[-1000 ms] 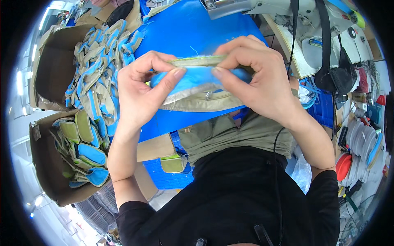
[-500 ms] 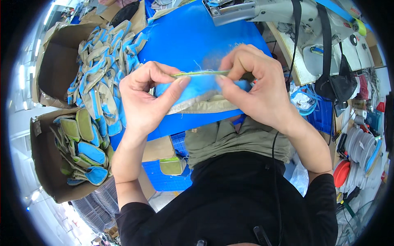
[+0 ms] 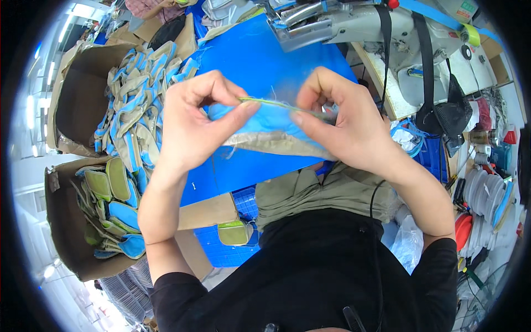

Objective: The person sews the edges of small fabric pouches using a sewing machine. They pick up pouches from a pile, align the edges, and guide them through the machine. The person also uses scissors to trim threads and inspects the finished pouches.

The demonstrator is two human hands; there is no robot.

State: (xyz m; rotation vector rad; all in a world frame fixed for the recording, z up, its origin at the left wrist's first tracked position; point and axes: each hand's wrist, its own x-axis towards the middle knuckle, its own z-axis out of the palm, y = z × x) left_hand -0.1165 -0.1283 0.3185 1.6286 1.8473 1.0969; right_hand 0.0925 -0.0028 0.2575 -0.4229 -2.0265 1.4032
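Between my two hands stretches a blue and beige fabric piece [image 3: 265, 130] with a thin green edge and loose threads along its top. My left hand [image 3: 202, 122] pinches one end of that edge between thumb and bent fingers. At the other end, my right hand [image 3: 354, 127] has thumb and forefinger closed on the edge, its fingertips partly blurred. The fabric's beige border hangs below the hands, over a blue table [image 3: 249, 52]. My right fingers hide part of the fabric.
To the left, a heap of beige and blue sewn strips [image 3: 135, 105] lies beside an open carton [image 3: 72, 105]. A lower carton [image 3: 63, 221] holds green and blue pouch-like pieces [image 3: 119, 182]. A sewing machine [image 3: 354, 25] stands at the far right, with black straps hanging near it.
The green edge was nearly level and now slopes down toward my right hand. Both hands keep their pinch, and the whole view has shifted slightly.
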